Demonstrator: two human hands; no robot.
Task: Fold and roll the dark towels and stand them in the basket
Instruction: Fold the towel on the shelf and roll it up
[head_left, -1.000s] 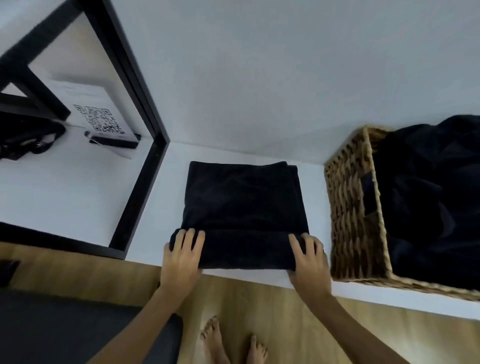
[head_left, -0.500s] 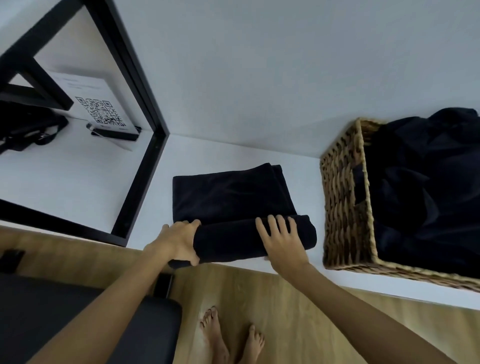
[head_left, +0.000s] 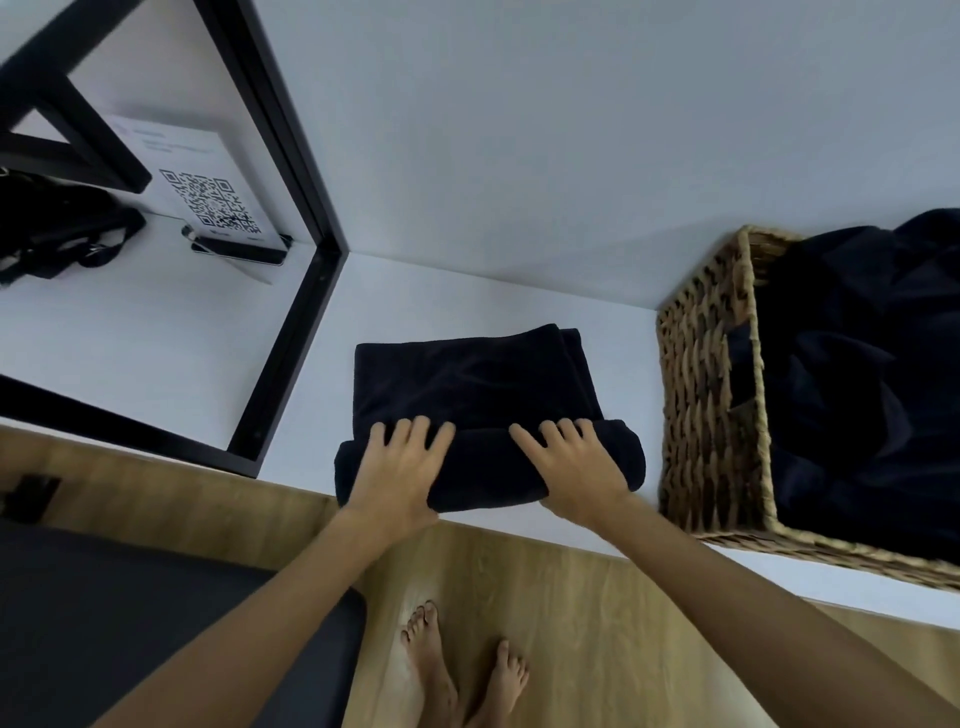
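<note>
I am in the rolling step, and both my hands lie flat on the thick rolled part of the dark folded cotton towel (head_left: 483, 410), which rests on the white shelf top (head_left: 332, 332) close to its front edge. My left hand (head_left: 400, 467) presses on the left half of the roll and my right hand (head_left: 571, 467) on the right half; the fingers of both are spread and almost straight, not curled around the cloth, so they press and grip nothing. Beyond my fingertips the flat part of the towel, not yet rolled, stretches away toward the white wall (head_left: 571, 130). In my judgement about half of the towel is already in the roll. To do this step well, I think I must push both palms forward at the same speed, so that one end of the roll does not go ahead of the other and make a cone shape. I should also keep the pressure downward and a little backward, so the layers stay tight. The right end of the roll sticks out past my right little finger, and it may loosen there if I do not watch it. To the right of my right hand, near but apart from the roll, stands the rectangular woven wicker basket (head_left: 701, 395), with dark cloth (head_left: 857, 389) already heaped inside, so I judge the space for standing the roll is small.
</note>
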